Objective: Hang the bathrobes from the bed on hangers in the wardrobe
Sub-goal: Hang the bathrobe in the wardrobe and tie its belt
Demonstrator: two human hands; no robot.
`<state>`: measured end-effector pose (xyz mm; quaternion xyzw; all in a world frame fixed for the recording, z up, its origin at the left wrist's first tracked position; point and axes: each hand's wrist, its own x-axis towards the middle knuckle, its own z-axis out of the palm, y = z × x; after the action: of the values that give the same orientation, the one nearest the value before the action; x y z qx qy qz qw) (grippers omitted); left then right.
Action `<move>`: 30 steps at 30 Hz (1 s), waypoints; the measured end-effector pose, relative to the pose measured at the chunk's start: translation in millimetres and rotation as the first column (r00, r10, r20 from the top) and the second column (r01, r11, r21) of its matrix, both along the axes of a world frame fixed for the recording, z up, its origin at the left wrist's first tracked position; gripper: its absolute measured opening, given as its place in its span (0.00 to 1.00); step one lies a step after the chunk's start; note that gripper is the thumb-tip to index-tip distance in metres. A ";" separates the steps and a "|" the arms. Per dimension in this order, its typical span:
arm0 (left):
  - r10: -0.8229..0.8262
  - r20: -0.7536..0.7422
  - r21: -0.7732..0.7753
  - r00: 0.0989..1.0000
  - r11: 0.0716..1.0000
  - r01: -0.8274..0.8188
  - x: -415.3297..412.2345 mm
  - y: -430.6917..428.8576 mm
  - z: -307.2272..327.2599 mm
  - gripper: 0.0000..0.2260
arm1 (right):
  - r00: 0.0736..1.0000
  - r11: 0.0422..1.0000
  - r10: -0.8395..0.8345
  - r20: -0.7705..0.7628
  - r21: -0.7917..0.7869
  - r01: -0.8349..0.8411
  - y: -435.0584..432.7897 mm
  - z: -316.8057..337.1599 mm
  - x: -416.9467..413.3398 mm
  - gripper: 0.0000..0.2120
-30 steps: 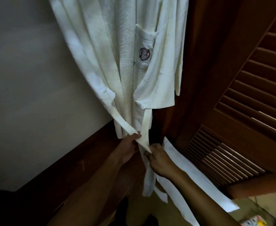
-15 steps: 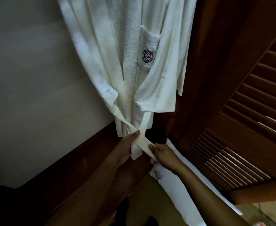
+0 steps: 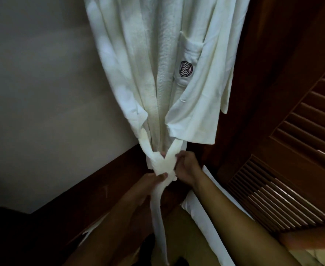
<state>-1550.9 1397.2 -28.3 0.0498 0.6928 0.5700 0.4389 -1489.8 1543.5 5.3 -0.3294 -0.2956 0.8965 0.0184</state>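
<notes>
the white bathrobe (image 3: 157, 73) hangs from above the top edge of the view, between the pale wall (image 3: 42, 93) and the dark wooden wardrobe frame (image 3: 263, 73). its hanger is out of view. the two ends of the belt (image 3: 165, 164) come down from the sides of the bathrobe and cross just below its front opening, where they make a loose knot.

the left hand (image 3: 150, 184) is just under this knot. its fingers are curled narrow and pinch the belt there, and one long belt end (image 3: 157, 217) falls down from this grip, past the left forearm. the right hand (image 3: 186, 167) is beside the knot, on the side toward the wardrobe frame. its fingers are bent and closed around the folded part of the belt, with the thumb on the cloth. the two hands are very near each other, with only the knot between them.

on the chest pocket (image 3: 190, 54) of the bathrobe there is a round dark emblem (image 3: 186, 68) made of wavy lines. no letters can be read in it.

below the bathrobe, toward the wardrobe frame, a louvered wooden door (image 3: 292, 179) stands open, and a white flat cloth (image 3: 202, 212) lies just under the right forearm.
</notes>
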 end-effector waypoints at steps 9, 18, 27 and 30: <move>0.141 0.183 0.258 0.973 0.948 -0.186 -6.5 -2.1 10.3 0.20 | 0.993 0.718 0.014 0.119 0.690 -0.092 -6.1 -17.3 5.8 0.20; 0.001 -0.151 0.109 0.988 0.994 0.016 -27.2 3.5 27.0 0.08 | 0.940 0.036 -0.246 0.238 0.971 -0.237 -9.1 9.6 2.2 0.26; -0.211 -0.404 -0.007 0.890 0.974 0.228 -37.5 0.2 23.6 0.09 | 0.849 0.289 0.098 0.520 0.801 -0.524 16.4 29.7 -35.9 0.20; -0.168 -0.413 0.033 0.895 0.980 0.199 -44.2 1.7 23.1 0.11 | 0.707 0.193 0.064 0.704 0.686 -0.701 20.3 17.5 -32.9 0.39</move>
<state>-1595.2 1398.9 -5.3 0.2489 0.7397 0.5284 0.3342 -1522.7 1563.8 22.8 -0.3960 -0.8231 0.3901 -0.1162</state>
